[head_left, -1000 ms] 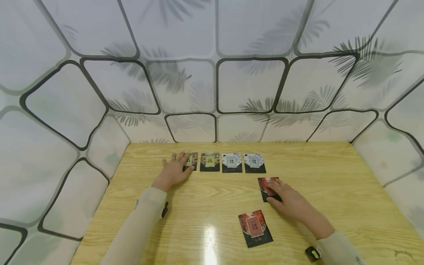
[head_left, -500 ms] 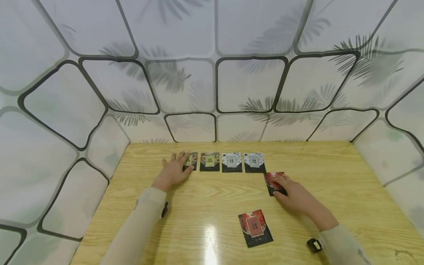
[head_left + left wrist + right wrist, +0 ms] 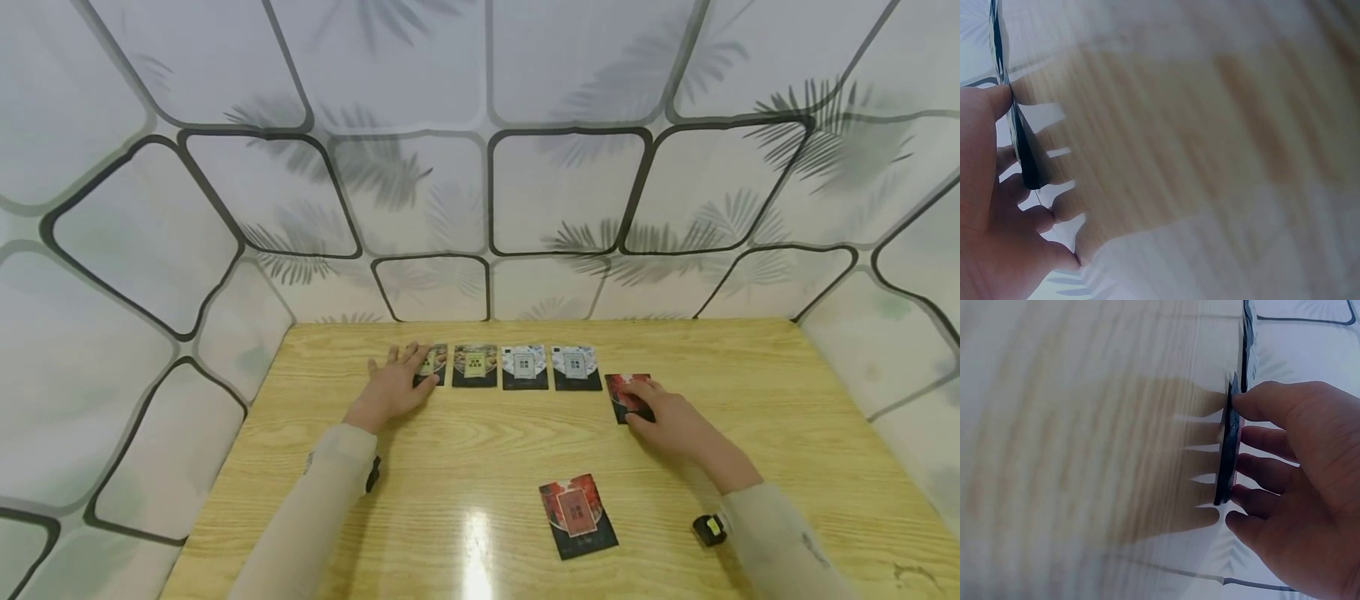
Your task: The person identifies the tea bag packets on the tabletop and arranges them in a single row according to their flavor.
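Observation:
My left hand rests with spread, straight fingers on the leftmost packet, which has a yellow-green label and is partly hidden by the hand. The fingertips of my right hand touch the top of a flat red and black packet at the right end of the row. In the right wrist view the packet appears edge-on under the extended fingers. A second red and black packet lies apart, slightly tilted, nearer to me.
Between the hands lie another yellow-labelled packet and two white and black packets, side by side on the wooden table. A patterned wall covering encloses the table's back and sides.
My right hand has slid the red packet away from me and to the right, up beside the white packets, and it now lies straighter. The left hand has stayed still.

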Tool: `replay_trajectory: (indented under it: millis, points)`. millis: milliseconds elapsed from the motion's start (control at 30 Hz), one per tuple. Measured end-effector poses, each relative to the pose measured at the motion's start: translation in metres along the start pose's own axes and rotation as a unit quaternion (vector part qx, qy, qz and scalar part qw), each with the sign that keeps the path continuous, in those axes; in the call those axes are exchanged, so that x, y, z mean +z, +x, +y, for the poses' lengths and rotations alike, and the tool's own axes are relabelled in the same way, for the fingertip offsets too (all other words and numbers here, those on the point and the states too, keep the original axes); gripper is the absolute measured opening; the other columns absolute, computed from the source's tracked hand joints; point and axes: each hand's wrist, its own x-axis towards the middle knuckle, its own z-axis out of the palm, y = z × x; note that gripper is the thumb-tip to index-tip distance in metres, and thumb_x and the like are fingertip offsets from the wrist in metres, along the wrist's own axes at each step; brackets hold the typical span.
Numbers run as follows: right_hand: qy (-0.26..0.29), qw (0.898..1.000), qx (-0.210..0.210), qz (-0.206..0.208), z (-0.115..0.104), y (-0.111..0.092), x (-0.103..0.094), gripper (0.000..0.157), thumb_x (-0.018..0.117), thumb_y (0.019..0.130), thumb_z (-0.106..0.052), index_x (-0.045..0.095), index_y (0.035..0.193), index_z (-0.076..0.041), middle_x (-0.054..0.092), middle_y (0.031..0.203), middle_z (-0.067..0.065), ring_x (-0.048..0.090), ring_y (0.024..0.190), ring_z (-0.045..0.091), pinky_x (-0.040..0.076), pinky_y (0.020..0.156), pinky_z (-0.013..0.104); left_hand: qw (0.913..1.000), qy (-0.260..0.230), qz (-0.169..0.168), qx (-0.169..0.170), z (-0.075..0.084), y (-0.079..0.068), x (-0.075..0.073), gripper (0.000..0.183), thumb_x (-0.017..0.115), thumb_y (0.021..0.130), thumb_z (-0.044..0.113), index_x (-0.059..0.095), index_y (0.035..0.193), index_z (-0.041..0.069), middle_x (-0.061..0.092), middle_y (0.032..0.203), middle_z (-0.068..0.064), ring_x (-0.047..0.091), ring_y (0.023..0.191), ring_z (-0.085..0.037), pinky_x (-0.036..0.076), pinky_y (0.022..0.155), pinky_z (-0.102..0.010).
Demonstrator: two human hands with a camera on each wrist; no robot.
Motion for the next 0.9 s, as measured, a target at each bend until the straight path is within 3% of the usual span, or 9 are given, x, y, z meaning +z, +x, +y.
replay_trajectory:
  millis: [567, 900]
  points:
    - [-0.011, 1.000, -0.003, 0.002, 0.008, 0.025, -0.004, 0.055, 0.064, 0.104, -0.021, 0.050, 0.152, 0.002, 0.043, 0.151, 0.046, 0.063, 0.116, 0.060, 0.050, 0.099, 0.071, 1.0000, -0.003, 0.002, 0.001, 0.000, -0.001, -0.002, 0.073, 0.041, 0.112, 0.053, 0.020, 0.171, 0.015, 0.018, 0.176, -0.018, 0.011, 0.160, -0.054, 0.006, 0.117, -0.087]
    - [-0.005, 1.000, -0.001, 0.003, 0.010, 0.031, -0.005, 0.056, 0.063, 0.104, -0.021, 0.050, 0.152, 0.004, 0.042, 0.151, 0.047, 0.056, 0.127, 0.063, 0.047, 0.104, 0.073, 1.0000, 0.000, 0.004, 0.001, -0.001, 0.000, 0.000, 0.073, 0.041, 0.111, 0.054, 0.021, 0.171, 0.016, 0.018, 0.176, -0.018, 0.011, 0.160, -0.053, 0.007, 0.117, -0.087]
